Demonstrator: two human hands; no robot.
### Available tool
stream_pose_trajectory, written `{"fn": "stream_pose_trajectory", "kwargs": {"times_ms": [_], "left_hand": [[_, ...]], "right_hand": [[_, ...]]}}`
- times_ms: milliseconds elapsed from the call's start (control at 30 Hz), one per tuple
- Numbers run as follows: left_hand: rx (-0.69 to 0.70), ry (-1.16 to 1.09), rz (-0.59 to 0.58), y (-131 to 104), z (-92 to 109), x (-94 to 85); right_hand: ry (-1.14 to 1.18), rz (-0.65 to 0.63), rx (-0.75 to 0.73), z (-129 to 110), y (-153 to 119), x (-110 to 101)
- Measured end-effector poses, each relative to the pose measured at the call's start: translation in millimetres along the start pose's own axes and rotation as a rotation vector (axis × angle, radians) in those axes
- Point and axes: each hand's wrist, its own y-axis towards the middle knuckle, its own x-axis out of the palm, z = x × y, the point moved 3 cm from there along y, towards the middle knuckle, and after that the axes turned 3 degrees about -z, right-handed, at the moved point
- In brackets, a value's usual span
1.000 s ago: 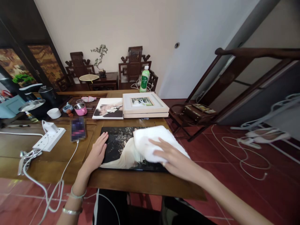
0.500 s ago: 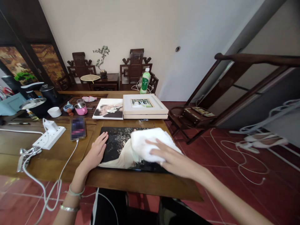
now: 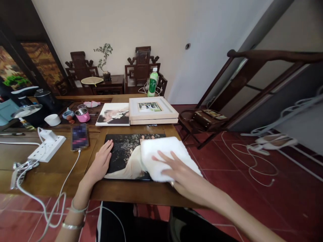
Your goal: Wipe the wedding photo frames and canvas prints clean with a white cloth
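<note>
A glossy dark photo panel (image 3: 123, 158), printed with a figure in a long pale dress, lies flat near the table's front edge. My left hand (image 3: 102, 161) rests open along its left edge, fingers stretched out and touching the border. Over the panel's right part spreads a folded white towel (image 3: 153, 148) with a fluffy surface. My right hand (image 3: 175, 168) lies on top of this towel, its fingers spread and pressing down. The towel hides the right side of the picture, and its right corner reaches past the panel.
Behind the panel are a white-bordered photo print (image 3: 111, 117) and stacked pale frames (image 3: 153, 116), with a green bottle (image 3: 152, 82) behind. Leftward lie a phone (image 3: 79, 137) on a cable, a power strip (image 3: 47, 149) and a pink cup (image 3: 82, 115). A wooden chair (image 3: 214, 90) stands right.
My right hand and the towel have shifted slightly toward me and right across the panel. The towel lies flatter. My left hand stays at the panel's edge; the whole view has shifted a little.
</note>
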Motion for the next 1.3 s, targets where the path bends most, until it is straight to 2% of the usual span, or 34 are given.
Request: {"fn": "stream_pose_trajectory", "kwargs": {"times_ms": [133, 233, 300, 367, 600, 733, 800, 900, 1033, 1133, 1200, 1300], "left_hand": [[0.006, 0.013, 0.005, 0, -1, 0.4], [0.001, 0.014, -0.01, 0, -1, -0.1], [0.0, 0.008, -0.021, -1, -1, -0.8], [0.0, 0.0, -0.026, -1, 0, -1.8], [-0.025, -0.006, -0.018, 2, 1, -1.9], [-0.025, 0.011, 0.008, 5, -2, -0.5], [-0.024, 0.02, 0.015, 7, -3, 0.0], [-0.016, 0.027, 0.014, 8, -3, 0.8], [-0.019, 0.045, 0.027, 8, -3, 2.3], [-0.018, 0.055, 0.029, 8, -4, 3.6], [-0.013, 0.059, 0.023, 9, -5, 3.9], [-0.003, 0.061, 0.013, 11, -6, 3.6]], "right_hand": [[0.182, -0.142, -0.046, -32, -37, -7], [0.223, -0.209, -0.012, -35, -42, -15], [0.208, -0.222, 0.063, -24, -34, -18], [0.184, -0.175, 0.105, -6, -19, -20], [0.077, 0.111, 0.035, 72, 56, -21], [0.023, 0.206, 0.049, 87, 73, -17], [0.009, 0.224, 0.044, 80, 66, -13], [-0.008, 0.187, -0.001, 54, 39, -6], [-0.001, 0.037, -0.034, 4, -7, -1], [0.03, -0.089, -0.106, -27, -30, -3], [0.039, -0.124, -0.138, -36, -34, -5], [0.026, -0.068, -0.112, -24, -20, -9]]}}
